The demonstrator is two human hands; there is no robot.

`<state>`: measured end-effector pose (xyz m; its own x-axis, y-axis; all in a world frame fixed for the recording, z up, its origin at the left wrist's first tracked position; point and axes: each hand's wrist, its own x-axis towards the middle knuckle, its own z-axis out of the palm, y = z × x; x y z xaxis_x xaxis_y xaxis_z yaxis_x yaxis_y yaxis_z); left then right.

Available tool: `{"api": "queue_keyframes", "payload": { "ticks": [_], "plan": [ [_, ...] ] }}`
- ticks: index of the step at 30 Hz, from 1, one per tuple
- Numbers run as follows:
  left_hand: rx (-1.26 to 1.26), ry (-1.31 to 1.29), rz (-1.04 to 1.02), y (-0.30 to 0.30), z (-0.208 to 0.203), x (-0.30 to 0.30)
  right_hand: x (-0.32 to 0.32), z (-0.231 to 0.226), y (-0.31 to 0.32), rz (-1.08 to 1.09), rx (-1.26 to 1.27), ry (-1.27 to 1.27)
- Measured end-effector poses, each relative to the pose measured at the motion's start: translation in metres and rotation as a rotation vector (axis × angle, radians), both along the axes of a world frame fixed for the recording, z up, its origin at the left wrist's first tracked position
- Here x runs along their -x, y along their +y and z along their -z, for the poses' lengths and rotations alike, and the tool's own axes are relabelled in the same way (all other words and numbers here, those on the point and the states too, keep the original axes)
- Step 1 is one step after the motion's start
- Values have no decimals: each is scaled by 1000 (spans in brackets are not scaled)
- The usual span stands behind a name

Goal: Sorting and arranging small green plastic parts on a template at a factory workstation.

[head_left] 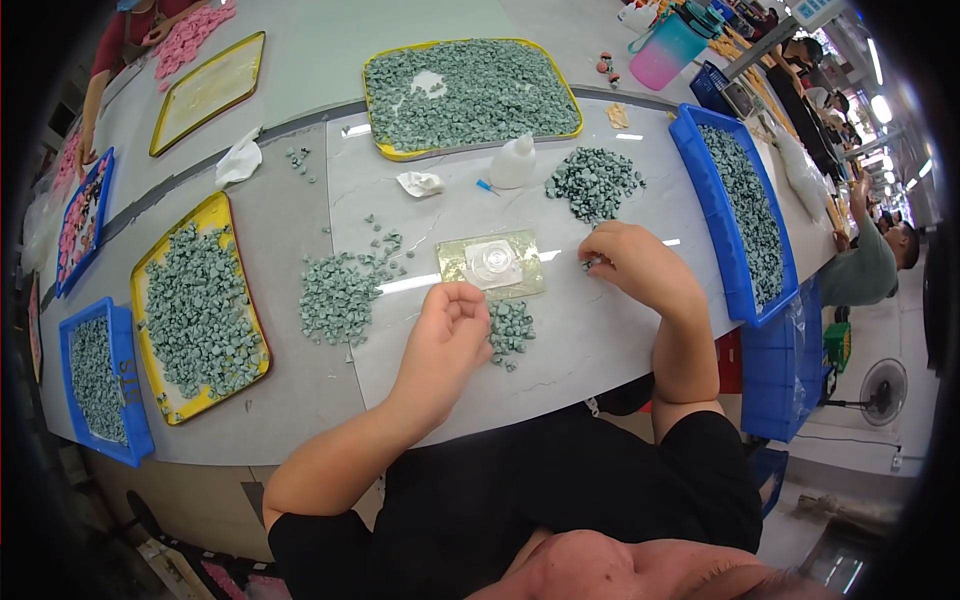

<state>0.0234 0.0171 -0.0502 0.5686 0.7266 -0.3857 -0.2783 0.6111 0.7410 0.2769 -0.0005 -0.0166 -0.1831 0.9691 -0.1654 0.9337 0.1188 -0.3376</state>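
My right hand (640,268) is closed in a pinch on a small grey-green piece, just below a dark green pile of pieces (596,183). My left hand (450,335) has its fingers curled together; whatever they may hold is hidden. It is beside a small heap of green pieces (512,334). Between and beyond my hands lies a flat yellowish square plate (450,262) bearing a clear round dish (495,258). Left of it, a looser pile of lighter green pieces (338,300) spreads over the tabletop.
A yellow-rimmed tray (470,95) full of green pieces lies at the back, another (195,310) at left. Blue bins (735,215) (98,380) stand at both sides. A white squeeze bottle (514,165), crumpled tissue (420,184) and teal-pink bottle (675,45) are beyond. Another person's arm (92,105) reaches in far left.
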Motion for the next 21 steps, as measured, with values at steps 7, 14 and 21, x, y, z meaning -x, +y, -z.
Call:
{"api": "queue_keyframes", "payload": {
  "ticks": [7, 14, 21],
  "plan": [
    [50, -40, -84, 6, 0, -5, 18, 7, 2, 73, -75, 214],
    [117, -46, 71, 6, 4, -3, 56, 8, 1, -82, -339, 586],
    [72, 23, 137, 7, 6, 0, 70, 22, -1, -266, -505, 543]
  ]
}}
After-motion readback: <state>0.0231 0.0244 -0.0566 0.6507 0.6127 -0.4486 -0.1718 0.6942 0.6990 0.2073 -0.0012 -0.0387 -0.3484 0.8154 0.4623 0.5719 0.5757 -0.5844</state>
